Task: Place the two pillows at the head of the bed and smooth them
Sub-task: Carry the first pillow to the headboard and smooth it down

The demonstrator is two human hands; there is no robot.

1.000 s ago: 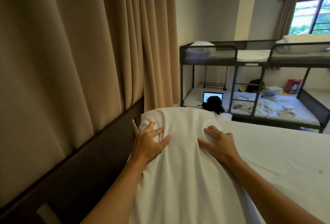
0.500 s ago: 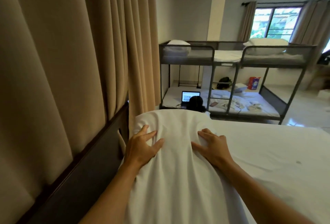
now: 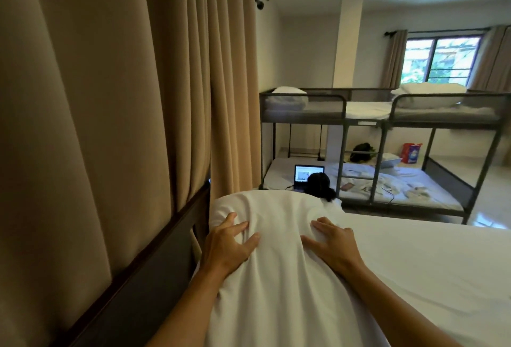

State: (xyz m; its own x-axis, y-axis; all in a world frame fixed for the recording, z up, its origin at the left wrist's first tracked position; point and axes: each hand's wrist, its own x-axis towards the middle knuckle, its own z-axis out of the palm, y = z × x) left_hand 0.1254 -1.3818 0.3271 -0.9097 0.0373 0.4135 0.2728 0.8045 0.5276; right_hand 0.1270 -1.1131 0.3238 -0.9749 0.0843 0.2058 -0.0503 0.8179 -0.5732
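One white pillow (image 3: 279, 263) on the bed (image 3: 428, 277), two hands' grip spread flat: left hand (image 3: 226, 244), right hand (image 3: 333, 244)

Pillow (image 3: 279, 263) on bed (image 3: 428, 269), beside headboard (image 3: 154, 258).

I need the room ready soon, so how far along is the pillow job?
Done: one white pillow lies along the dark headboard on the bed. In hand: the left hand and right hand press flat on it, smoothing. Left: a second pillow, not visible on this bed.
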